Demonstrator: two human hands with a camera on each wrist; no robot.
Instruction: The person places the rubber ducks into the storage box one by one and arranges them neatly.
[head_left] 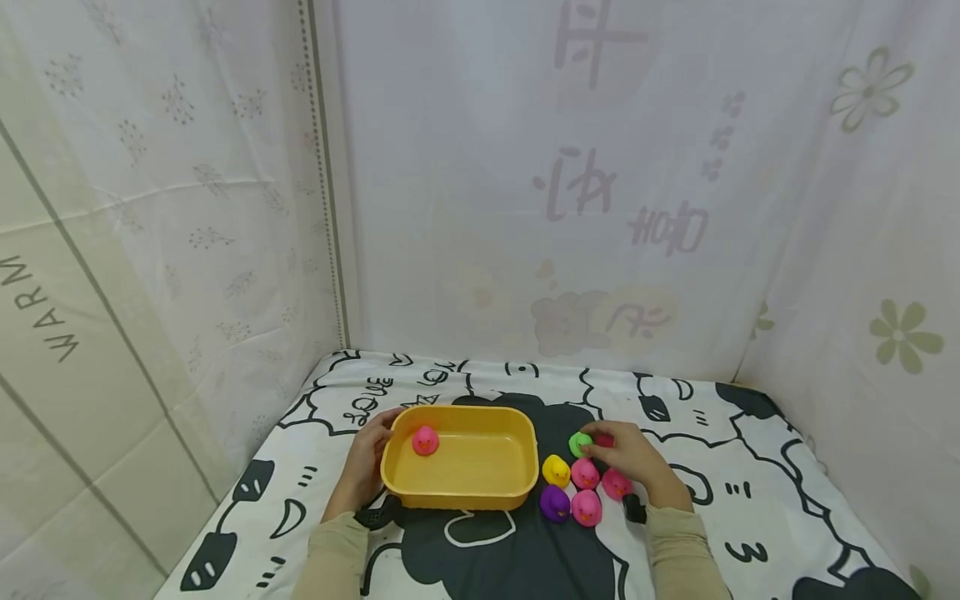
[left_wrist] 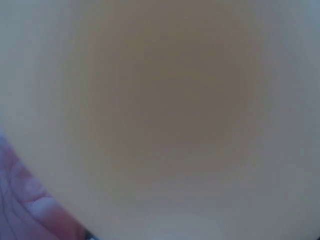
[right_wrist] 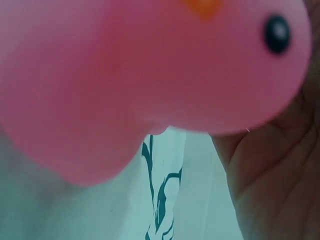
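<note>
A yellow plastic basin [head_left: 460, 500] stands left of centre, with one pink rubber duck [head_left: 425, 440] inside near its left end. My left hand [head_left: 367, 458] holds the basin's left end, its fingers bent round the far-left corner; the thumb is hidden. In the left wrist view a blurred yellowish surface fills most of the picture. My right hand [head_left: 628, 452] pinches a green rubber duck [head_left: 580, 443] between thumb and fingers, right of the basin. A dark pink duck [head_left: 604, 440] shows partly beneath that hand. Close to the right wrist camera is a pink duck [right_wrist: 215, 75].
Beside the basin, near my right hand, sit a yellow duck [head_left: 556, 471], a purple duck [head_left: 555, 503] and several pink ducks [head_left: 587, 507]. A black-and-white patterned cloth [head_left: 510, 558] covers the surface. Pale printed curtains [head_left: 465, 208] enclose the back and sides.
</note>
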